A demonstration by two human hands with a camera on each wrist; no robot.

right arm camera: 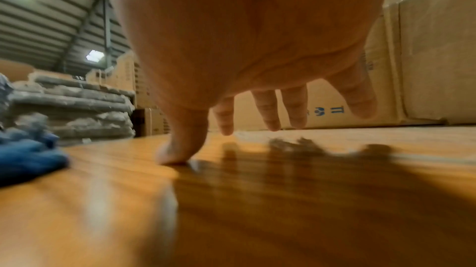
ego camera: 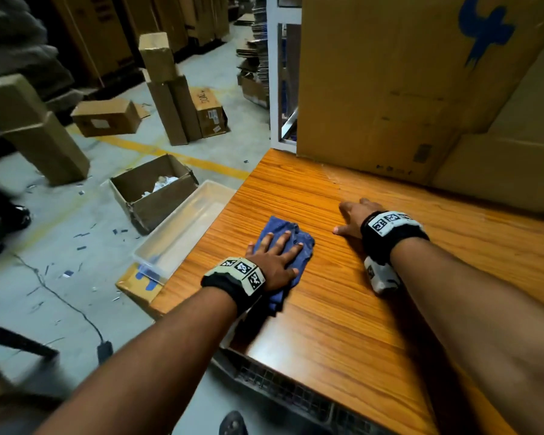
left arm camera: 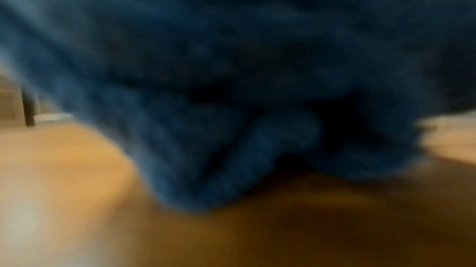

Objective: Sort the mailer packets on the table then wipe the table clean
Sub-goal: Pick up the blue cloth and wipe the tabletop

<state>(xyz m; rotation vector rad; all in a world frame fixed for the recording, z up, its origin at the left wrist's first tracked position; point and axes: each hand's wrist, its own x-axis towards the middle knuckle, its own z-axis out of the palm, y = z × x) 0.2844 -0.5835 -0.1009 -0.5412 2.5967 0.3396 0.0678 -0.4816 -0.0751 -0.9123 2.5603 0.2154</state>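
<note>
Cloth (ego camera: pixel 288 238) lay near the table's (ego camera: pixel 343 324) left edge, pressed flat under the left hand (ego camera: pixel 277 262), fingers straight and spread. Just beside it the right hand (ego camera: pixel 354 219) rested open on bare wood. Cardboard boxes (ego camera: pixel 390 89) walled the far edge. Off the left edge, a clear tub (ego camera: pixel 186 227) and an open carton (ego camera: pixel 154 189) sat on grey, littered warehouse floor (ego camera: pixel 60 246).

Warehouse (stacked cardboard boxes (ego camera: pixel 390 83))

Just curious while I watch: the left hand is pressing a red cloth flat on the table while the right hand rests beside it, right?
Not quite: the cloth is blue, as the head view shows. The rest holds: the left hand presses it flat on the table, and the right hand rests beside it.
</note>
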